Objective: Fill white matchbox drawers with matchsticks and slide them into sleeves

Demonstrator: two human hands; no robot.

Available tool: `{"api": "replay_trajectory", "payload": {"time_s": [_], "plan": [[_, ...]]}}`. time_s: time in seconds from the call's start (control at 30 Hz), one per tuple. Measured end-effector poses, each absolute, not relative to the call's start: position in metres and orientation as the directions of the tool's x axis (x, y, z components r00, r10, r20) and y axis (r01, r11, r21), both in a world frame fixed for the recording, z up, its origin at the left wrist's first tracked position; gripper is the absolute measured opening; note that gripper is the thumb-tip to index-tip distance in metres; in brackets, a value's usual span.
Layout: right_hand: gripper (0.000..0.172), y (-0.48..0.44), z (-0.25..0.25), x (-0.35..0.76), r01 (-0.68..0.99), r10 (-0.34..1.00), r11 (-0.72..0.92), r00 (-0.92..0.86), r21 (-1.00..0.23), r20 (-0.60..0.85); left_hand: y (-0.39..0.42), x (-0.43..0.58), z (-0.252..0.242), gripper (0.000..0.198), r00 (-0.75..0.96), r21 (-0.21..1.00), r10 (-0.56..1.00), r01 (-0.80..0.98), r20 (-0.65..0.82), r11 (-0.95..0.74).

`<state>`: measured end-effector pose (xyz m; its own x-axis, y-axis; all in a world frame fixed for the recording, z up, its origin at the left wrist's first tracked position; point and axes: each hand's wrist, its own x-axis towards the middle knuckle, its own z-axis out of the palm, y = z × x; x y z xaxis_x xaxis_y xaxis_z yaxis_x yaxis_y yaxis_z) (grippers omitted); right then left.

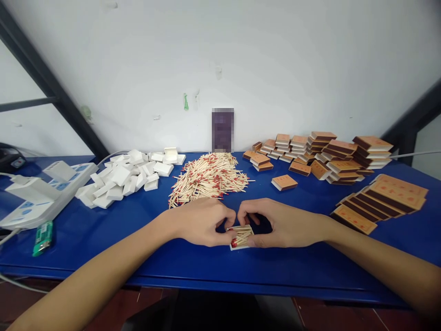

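A small white matchbox tray (239, 248) filled with matches sits low over the blue table, between my two hands. My left hand (206, 221) grips its left end, the thumb and curled fingers pinching near the red match heads. At the tray's right end, my right hand (287, 224) holds on with its thumb in front and bent fingers behind. Just beyond my left hand spreads a big heap of loose matches (212, 177) with red tips. My fingers hide parts of the tray's ends.
White empty trays (120, 174) are piled at the left. Orange-and-brown matchboxes (341, 161) stand in stacks at the right, with a leaning row (392, 195) nearer me. A power strip (48, 197) and green lighter (43, 238) lie far left. A dark pixelated block (223, 130) is against the wall.
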<state>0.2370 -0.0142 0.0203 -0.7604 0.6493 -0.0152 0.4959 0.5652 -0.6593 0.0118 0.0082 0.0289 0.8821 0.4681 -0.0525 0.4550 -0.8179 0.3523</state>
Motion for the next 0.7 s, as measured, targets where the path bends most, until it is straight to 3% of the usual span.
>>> {"api": "replay_trajectory", "payload": {"time_s": [0.27,0.47,0.7], "plan": [[0.031,-0.013,0.012,0.236,0.507,0.643,0.662,-0.762,-0.553,0.071,0.002,0.018,0.022,0.023,0.891,0.153,0.453,0.446,0.016,-0.882],[0.028,-0.014,0.01,0.235,0.473,0.619,0.7,-0.775,-0.535,0.124,0.002,0.018,0.021,0.028,0.889,0.099,0.458,0.453,0.025,-0.886],[0.025,-0.012,0.008,0.237,0.465,0.635,0.687,-0.757,-0.558,0.151,0.003,0.016,0.025,0.036,0.897,0.121,0.441,0.437,0.013,-0.891]]}}
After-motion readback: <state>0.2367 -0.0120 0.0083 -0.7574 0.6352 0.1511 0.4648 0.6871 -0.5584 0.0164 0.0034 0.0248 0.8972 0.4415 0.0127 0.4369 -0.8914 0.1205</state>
